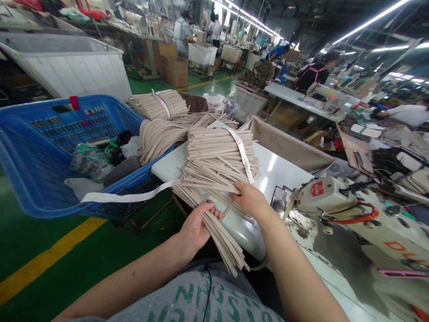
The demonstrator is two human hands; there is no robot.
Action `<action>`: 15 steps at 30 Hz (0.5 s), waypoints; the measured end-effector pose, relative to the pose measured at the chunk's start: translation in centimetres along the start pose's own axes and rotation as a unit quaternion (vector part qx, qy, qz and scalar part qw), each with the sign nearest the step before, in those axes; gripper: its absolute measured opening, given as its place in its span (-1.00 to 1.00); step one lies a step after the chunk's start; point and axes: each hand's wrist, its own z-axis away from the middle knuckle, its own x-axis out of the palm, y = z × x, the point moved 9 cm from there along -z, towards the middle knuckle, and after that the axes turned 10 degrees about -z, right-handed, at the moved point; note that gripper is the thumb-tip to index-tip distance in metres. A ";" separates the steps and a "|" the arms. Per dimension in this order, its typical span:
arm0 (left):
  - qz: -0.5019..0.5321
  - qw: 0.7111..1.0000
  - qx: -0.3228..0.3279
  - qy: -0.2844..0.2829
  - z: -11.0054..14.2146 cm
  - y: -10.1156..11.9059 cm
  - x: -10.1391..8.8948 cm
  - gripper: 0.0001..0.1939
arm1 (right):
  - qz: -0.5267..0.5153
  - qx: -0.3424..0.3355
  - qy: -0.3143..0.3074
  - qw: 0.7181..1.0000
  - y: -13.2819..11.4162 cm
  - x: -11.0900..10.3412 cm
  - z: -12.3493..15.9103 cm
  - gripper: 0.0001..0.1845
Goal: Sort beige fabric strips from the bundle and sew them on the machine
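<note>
My left hand is closed round a bunch of beige fabric strips, whose ends fan out toward my body. Close by on the right, my right hand pinches the ends of several strips at the edge of a larger pile of beige strips. That pile lies on the white sewing table. A white band with red print lies loosely across it, and a white tape trails left over the basket's rim. Part of each hand's fingertips is hidden by the strips.
A blue plastic basket with bags stands at the left. Behind the pile lie more strips and a tied bundle. A sewing machine stands on the right. A fabric-lined bin adjoins the table. Other people work farther back.
</note>
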 end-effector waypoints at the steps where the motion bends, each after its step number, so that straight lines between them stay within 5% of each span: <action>1: -0.001 1.000 0.000 -0.001 0.0 0.0 0.0 -0.88 | 0.006 0.005 -0.004 1.000 0.0 0.1 0.2 -0.77; 9: -0.005 1.000 -0.002 -0.013 -0.1 0.0 0.2 -0.83 | 0.026 0.004 -0.014 1.000 -0.7 3.4 1.1 -0.79; 15: 0.009 0.998 0.029 -0.050 -0.1 0.3 0.9 -0.97 | 0.070 -0.005 0.030 0.997 -2.5 1.0 2.6 -0.83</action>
